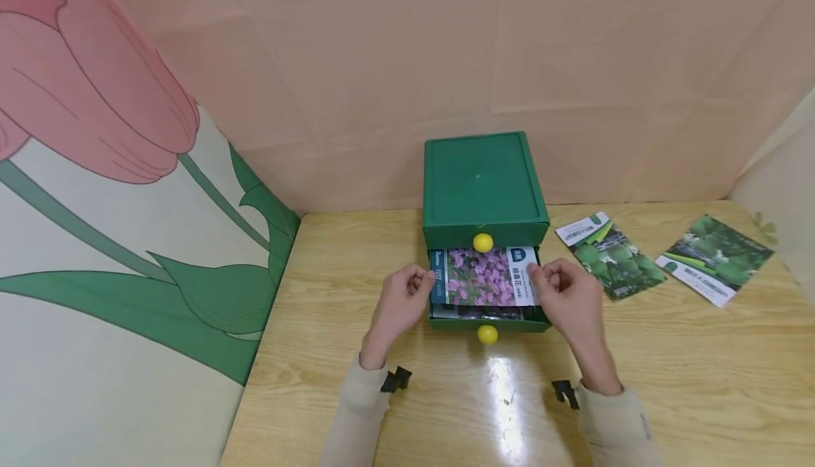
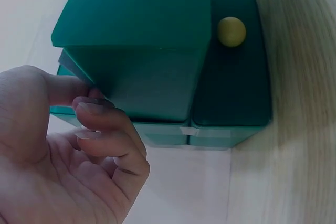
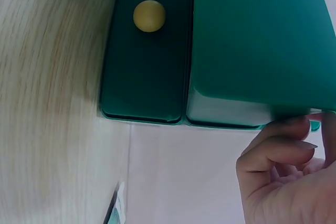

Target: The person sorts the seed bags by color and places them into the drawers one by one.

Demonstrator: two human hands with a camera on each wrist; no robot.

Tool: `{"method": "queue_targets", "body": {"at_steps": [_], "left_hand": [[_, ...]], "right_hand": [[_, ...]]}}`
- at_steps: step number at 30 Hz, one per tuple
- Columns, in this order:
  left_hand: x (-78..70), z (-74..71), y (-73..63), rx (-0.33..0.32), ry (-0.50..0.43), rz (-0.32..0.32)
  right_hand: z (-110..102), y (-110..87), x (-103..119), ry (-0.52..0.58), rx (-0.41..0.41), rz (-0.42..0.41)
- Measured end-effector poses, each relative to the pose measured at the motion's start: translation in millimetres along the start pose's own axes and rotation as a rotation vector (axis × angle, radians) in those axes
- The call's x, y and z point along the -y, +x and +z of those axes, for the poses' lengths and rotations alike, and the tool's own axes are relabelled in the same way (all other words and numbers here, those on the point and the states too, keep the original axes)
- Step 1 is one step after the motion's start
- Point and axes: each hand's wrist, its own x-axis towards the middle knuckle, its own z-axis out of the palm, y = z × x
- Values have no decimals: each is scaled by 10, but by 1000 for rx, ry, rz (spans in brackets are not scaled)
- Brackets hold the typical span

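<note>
A seed packet (image 1: 479, 277) with purple flowers printed on it lies level over the pulled-out drawer (image 1: 458, 325) of a green drawer box (image 1: 477, 177). My left hand (image 1: 400, 304) pinches its left edge between thumb and forefinger. At the other end, my right hand (image 1: 573, 301) grips the right edge, thumb on top. Under the packet, the drawer's dark, shiny contents are mostly hidden. In the left wrist view, the curled left fingers (image 2: 113, 121) are beside the drawer's side wall. The right wrist view has the right fingers (image 3: 281, 145) close against the opposite wall.
Two packets picturing green round fruit, one nearer (image 1: 614, 258) and one farther right (image 1: 716, 258), lie on the wooden table (image 1: 318, 311). Yellow knobs mark the drawer fronts; a closed drawer (image 3: 147, 72) sits below the pulled-out one. A pink backdrop (image 1: 382, 64) rises behind the box.
</note>
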Motion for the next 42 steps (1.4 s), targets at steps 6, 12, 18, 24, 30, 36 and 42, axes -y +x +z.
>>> {"method": "queue_targets", "body": {"at_steps": [6,12,18,24,30,36,42], "left_hand": [[28,-1,-4,-11,7,12],[37,-13,-2,-10,-1,15],[-6,-51,47,-35,-7,40],[-56,-104,109,-80,-33,75],[-135,-154,202,-128,-68,121],[-210,-173,338,-156,-65,247],[-243,-177,469,-146,-57,349]], "right_hand": [[31,-2,-26,22,-36,-2],[36,-33,-45,29,-59,-11],[17,-118,-42,77,-95,-19],[1,-253,-22,168,-154,-104],[-2,-432,13,202,-207,-101],[-53,-621,27,187,-247,-122],[-70,-824,-3,247,-201,-159]]}}
